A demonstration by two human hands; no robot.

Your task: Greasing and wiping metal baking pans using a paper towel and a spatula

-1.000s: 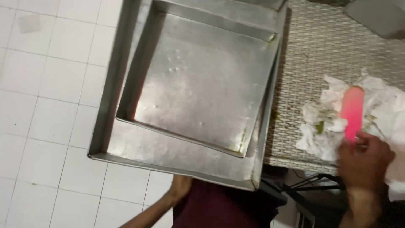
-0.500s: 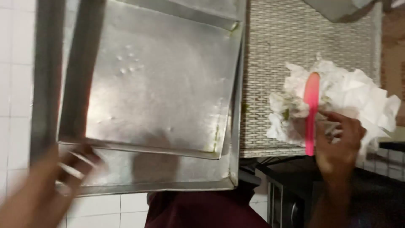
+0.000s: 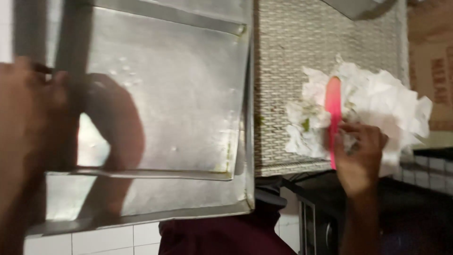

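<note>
A shiny square metal tray (image 3: 188,94) sits nested inside a larger metal tray (image 3: 188,198) that juts out past the counter edge. My left hand (image 3: 35,123) grips the left rim of the inner tray, and its reflection shows on the metal. My right hand (image 3: 358,156) holds a pink flat scraper (image 3: 333,106) upright against a heap of crumpled white paper (image 3: 377,108) with small green specks. The paper lies on a woven grey mat (image 3: 302,56).
A white tiled floor (image 3: 94,238) shows below the trays. A dark appliance (image 3: 321,226) stands under the counter at lower right. Another metal tray corner (image 3: 358,7) is at the top. A brown cardboard box (image 3: 434,66) stands at the far right.
My left hand has risen from below and taken hold of the inner tray's left rim. The view has shifted left. My right hand stays with the scraper on the paper.
</note>
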